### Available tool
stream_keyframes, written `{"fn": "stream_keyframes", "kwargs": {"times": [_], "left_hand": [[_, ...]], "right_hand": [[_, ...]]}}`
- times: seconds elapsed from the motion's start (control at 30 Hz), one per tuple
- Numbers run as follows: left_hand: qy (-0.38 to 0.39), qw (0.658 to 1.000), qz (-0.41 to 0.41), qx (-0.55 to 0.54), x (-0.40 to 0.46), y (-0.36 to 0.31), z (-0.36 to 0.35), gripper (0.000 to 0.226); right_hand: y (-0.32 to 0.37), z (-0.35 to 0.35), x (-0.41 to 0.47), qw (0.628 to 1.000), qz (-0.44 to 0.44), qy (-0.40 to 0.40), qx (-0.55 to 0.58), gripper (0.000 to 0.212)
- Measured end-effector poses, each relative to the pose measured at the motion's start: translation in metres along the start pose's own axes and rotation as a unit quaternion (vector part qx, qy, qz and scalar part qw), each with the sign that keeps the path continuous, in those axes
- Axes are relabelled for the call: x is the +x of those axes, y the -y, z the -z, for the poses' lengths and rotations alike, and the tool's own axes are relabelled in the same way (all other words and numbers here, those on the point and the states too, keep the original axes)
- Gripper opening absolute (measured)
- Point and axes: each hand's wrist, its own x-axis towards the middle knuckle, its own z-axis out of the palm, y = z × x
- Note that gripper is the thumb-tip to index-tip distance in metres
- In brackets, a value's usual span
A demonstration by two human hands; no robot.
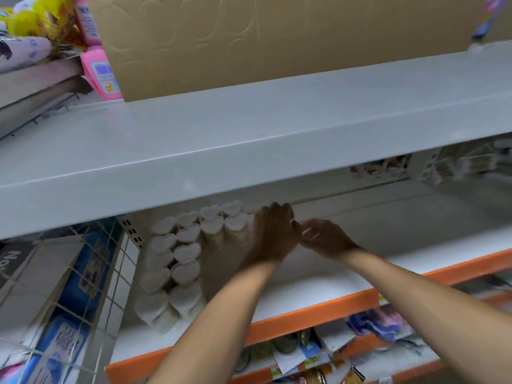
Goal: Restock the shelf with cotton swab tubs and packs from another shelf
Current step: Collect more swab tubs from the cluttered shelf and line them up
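Note:
Several heart-lidded cotton swab tubs (177, 261) stand stacked in rows at the left end of the white middle shelf (318, 284). My left hand (273, 234) is deep in the shelf, its back toward me, right against the last tubs of the back row. Its fingertips bend toward the rear wall, and the palm side is hidden. My right hand (325, 238) sits just right of it, nearly touching, fingers curled. A thin pale sliver shows between its thumb and forefinger, too blurred to name.
A grey shelf board (249, 139) overhangs the hands closely, with a cardboard box (249, 31) and pink bottles (99, 70) on it. A wire grid with blue packs (80, 275) bounds the left. An orange-edged lower shelf (346, 345) holds mixed packs. More swab packs (454, 164) lie far right.

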Motion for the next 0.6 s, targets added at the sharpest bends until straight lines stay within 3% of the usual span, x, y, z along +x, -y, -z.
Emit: {"fn": "stream_keyframes", "kwargs": {"times": [0.27, 0.47, 0.6], "left_hand": [[0.144, 0.973, 0.098, -0.151, 0.01, -0.081, -0.055, 0.034], [0.225, 0.955, 0.067, -0.182, 0.005, -0.16, -0.087, 0.034], [0.273, 0.938, 0.033, -0.209, -0.003, -0.212, -0.107, 0.033]], "right_hand": [[-0.053, 0.076, -0.05, 0.98, -0.143, -0.06, 0.123, 0.021], [-0.102, 0.135, -0.107, 0.951, -0.226, -0.119, 0.173, 0.012], [-0.136, 0.171, -0.146, 0.941, -0.256, -0.111, 0.19, 0.015]]}}
